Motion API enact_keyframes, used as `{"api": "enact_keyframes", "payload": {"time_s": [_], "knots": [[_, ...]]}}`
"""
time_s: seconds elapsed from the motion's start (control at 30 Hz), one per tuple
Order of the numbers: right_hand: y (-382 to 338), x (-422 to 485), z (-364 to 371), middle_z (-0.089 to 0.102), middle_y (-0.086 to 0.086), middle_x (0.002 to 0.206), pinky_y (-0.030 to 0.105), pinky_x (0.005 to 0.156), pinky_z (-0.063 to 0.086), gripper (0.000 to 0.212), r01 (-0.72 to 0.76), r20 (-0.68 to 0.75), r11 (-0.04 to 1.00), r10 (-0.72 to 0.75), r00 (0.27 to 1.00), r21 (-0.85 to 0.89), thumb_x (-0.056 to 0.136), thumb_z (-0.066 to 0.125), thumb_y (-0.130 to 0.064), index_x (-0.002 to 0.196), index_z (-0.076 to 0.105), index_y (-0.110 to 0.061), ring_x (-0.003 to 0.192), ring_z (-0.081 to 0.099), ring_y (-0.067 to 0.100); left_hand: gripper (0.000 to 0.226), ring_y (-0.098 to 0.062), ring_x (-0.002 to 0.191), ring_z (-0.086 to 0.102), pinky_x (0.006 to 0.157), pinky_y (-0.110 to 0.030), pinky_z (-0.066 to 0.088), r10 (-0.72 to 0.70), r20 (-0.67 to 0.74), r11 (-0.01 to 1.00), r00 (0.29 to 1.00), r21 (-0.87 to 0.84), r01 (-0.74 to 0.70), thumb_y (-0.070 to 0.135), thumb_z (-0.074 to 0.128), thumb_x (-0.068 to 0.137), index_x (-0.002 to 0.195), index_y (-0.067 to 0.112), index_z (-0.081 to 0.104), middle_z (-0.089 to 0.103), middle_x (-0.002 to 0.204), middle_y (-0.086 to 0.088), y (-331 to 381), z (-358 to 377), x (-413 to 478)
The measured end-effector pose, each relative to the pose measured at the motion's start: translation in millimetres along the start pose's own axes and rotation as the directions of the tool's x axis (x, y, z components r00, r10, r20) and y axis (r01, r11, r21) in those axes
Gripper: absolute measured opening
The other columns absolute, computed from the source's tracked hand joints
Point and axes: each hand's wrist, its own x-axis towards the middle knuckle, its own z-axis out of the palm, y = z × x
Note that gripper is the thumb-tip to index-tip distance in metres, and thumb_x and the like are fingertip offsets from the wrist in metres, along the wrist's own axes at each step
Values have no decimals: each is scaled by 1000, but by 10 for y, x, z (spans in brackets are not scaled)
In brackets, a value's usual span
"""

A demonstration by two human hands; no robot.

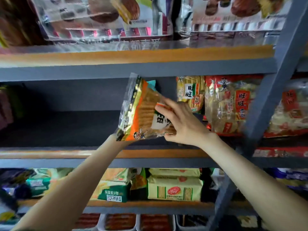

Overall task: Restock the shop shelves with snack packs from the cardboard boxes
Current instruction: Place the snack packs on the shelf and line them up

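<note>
While both arms reach up to the middle shelf, right hand [179,121] lies on the front of the orange-and-gold clear plastic pack of rice crackers [142,110]: fingers fairly straight across the white label, thumb under the pack's lower right edge. Left hand is hidden behind the pack; only the left forearm [80,182] shows, running up to the pack's lower left corner. Cannot tell how its fingers sit.

Pack is tilted, top leaning left, held just above the dark middle shelf board [58,127], in the open gap at its centre. Top corner of the pack overlaps the grey steel shelf rail [83,70] above.

Just right of the pack, on the same shelf: a yellow rice cracker pack with a green-and-white label [190,93] standing upright, then a red-trimmed clear bag of pale rice crackers [228,104]. Right hand is near both, not touching as far as visible.

Grey slanted steel upright [273,77] borders that bay on the right; more red packs beyond it, blurred.

Top shelf: large clear bags with brown cookie pictures [93,19], blurred. Lower shelf: pale yellow biscuit packs with a red logo [175,189], stacked, and a green-and-yellow pack [111,190] left of them. Bottom edge: white bins with dark red contents [120,221].
</note>
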Motion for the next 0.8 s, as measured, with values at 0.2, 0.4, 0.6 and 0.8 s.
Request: {"api": "enact_keyframes", "payload": {"time_s": [0.2, 0.4, 0.6, 0.8], "knots": [[445, 114, 179, 24, 17, 150, 55, 107, 27, 103, -257, 62, 953, 269, 961, -158, 67, 80, -15, 147, 15, -27, 132, 32, 38, 55, -28, 136, 36, 110, -34, 32, 384, 323, 545, 865, 677, -495, 38, 55, 93, 142, 19, 40, 40, 146, -6, 394, 4, 64], [655, 134, 497, 25, 17, 150, 57, 105, 31, 102, -335, 113, 908, 371, 922, -250, 68, 77, -17, 148, 14, -26, 129, 38, 43, 69, -28, 139, 29, 111, -41, 28, 413, 339, 360, 845, 792, -493, 37, 51, 97, 154, 18, 17, 30, 152, -9, 250, -175, 218], [999, 215, 864, 21, 20, 150, 47, 105, 33, 94, -883, -43, 453, 891, 451, 121, 80, 71, -30, 152, 11, -19, 133, 30, 39, 67, -26, 138, 31, 110, -40, 27, 454, 343, 279, 823, 822, -496, 37, 50, 97, 152, 18, 19, 31, 150, -7, 237, -203, 410], [1028, 304, 951, -25, 15, 156, 56, 113, -8, 128, -906, 98, 377, 926, 364, -191, 70, 70, -66, 150, -21, -24, 144, -21, 32, 79, -27, 147, 10, 118, -45, 9, 508, 351, 100, 787, 883, -459, 35, 55, 93, 155, 21, 7, 1, 160, -11, 349, -10, 682]]}}
